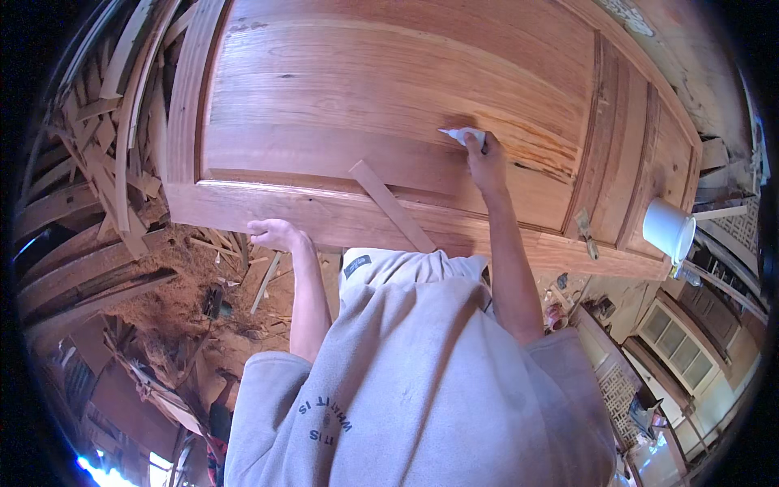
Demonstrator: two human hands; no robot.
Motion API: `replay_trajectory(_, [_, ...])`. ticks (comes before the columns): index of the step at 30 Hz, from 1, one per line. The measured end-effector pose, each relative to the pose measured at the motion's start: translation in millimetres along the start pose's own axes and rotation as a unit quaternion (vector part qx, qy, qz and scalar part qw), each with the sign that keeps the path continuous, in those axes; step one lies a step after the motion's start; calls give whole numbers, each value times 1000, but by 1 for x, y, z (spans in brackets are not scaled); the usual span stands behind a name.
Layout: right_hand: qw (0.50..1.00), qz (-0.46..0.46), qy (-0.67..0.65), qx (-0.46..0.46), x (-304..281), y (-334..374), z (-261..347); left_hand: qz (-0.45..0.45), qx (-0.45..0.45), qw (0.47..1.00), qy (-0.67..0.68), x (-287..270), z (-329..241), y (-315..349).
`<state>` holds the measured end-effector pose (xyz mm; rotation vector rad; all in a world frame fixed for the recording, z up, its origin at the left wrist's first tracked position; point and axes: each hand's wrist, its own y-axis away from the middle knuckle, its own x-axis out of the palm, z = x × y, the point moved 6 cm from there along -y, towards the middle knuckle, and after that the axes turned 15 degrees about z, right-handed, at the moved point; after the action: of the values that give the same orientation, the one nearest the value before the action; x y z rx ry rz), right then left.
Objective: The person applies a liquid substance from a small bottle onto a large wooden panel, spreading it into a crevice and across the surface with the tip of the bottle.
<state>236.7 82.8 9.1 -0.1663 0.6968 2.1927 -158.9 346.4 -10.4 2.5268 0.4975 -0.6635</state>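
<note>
A large panelled wooden door (365,97) lies flat in front of me, its recessed panel showing streaked reddish grain. My right hand (487,166) is wrapped round a small white squeeze bottle (462,135) with a pointed nozzle. The bottle is tilted over the panel's right half, its tip pointing left; whether the tip touches the wood I cannot tell. On the left, my left hand (274,234) lies at the door's near edge, fingers stretched out and nothing in it. Between my arms a thin wooden strip (393,206) slants from my waist across the near rail onto the panel.
A white bucket (667,230) stands at the door's near right corner, with a paintbrush (586,235) on the rail beside it. Stacked offcuts (105,146) crowd the left. Sawdust (178,276) and scraps cover the floor there. A glazed wooden frame (682,345) stands at lower right.
</note>
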Motion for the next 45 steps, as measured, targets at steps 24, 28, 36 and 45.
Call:
replay_trajectory(24, [998, -40, 35, 31, -36, 16, -13, 60, -31, 997, 48, 0, -7, 6])
replay_trajectory(28, [1000, -17, 14, 17, -21, 6, -9, 63, -35, 997, 33, 2, -8, 9])
replay_trajectory(36, [998, -9, 54, 40, -26, 15, 1, 55, -36, 997, 30, -1, -3, 4])
replay_trajectory(45, [994, -52, 67, 68, -53, 22, -26, 46, -35, 998, 27, 1, 1, 0])
